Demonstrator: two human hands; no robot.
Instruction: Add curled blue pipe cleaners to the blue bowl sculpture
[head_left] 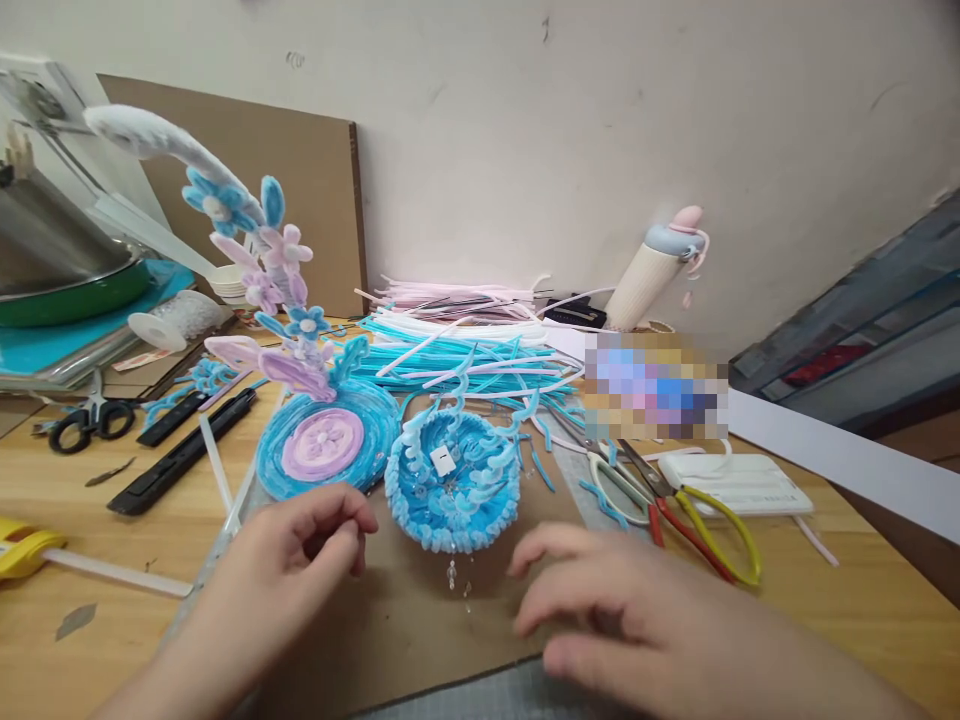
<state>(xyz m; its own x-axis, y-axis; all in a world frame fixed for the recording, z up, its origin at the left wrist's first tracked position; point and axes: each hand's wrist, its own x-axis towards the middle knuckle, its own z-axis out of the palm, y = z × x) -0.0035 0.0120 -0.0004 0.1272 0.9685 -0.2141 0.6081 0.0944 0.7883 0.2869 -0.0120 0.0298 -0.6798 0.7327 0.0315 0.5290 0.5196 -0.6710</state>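
Note:
A blue bowl-shaped piece of fuzzy chenille stems (pixel 480 525) with a ruffled rim lies on the brown cardboard (pixel 420 640). Inside it sits a small white square (pixel 443 460) with a dark mark. Clear bead strands (pixel 451 575) show below its front rim. My left hand (pixel 307 560) is to its left, fingers curled in and thumb close to the index finger, with nothing visible in them. To the right, my right hand (pixel 600 600) has its fingers bent but apart, holding nothing. Both hands look apart from the bowl.
A round blue-and-pink base (pixel 274 455) carries a curved white stem with fuzzy flowers (pixel 217 205). Behind lie piled chenille stems (pixel 465 350). Scissors (pixel 94 415), a black cutter (pixel 184 450), yellow-and-red-handled pliers (pixel 720 535), a yellow glue gun (pixel 19 548) and a bottle (pixel 649 275) surround the work.

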